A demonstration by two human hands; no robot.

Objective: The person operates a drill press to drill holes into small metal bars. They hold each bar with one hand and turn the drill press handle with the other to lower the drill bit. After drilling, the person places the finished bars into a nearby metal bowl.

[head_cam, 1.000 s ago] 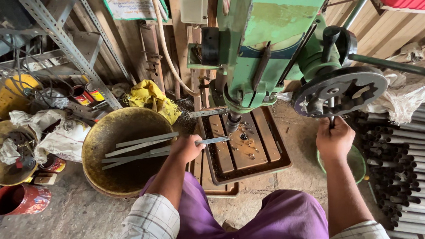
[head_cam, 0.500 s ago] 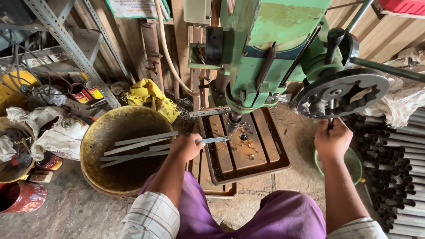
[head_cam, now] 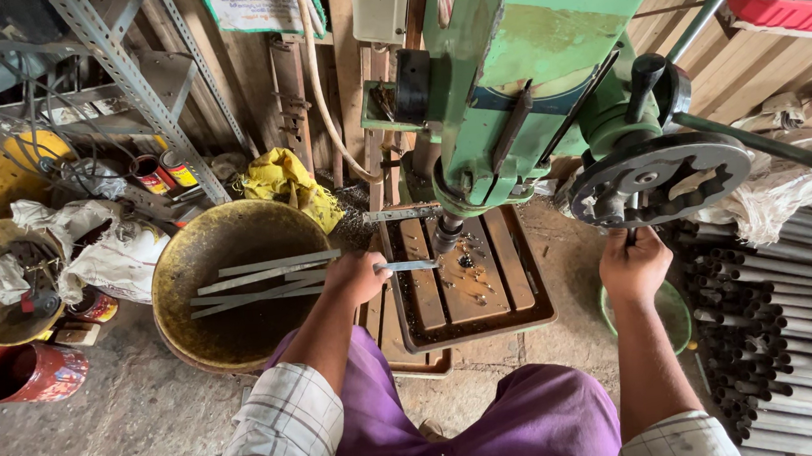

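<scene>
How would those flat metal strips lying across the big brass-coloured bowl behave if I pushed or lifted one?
The flat metal strips look thin and straight, so probably stiff and unlikely to roll. They bridge the bowl rim to rim, so a sideways push would likely slide one in. They look like bare smooth metal, possibly slippery, like the strip the left hand holds.

drill press (head_cam: 547,66) green | trousers (head_cam: 534,419) purple | sleeves (head_cam: 287,431) checked | cloth (head_cam: 284,184) yellow
</scene>
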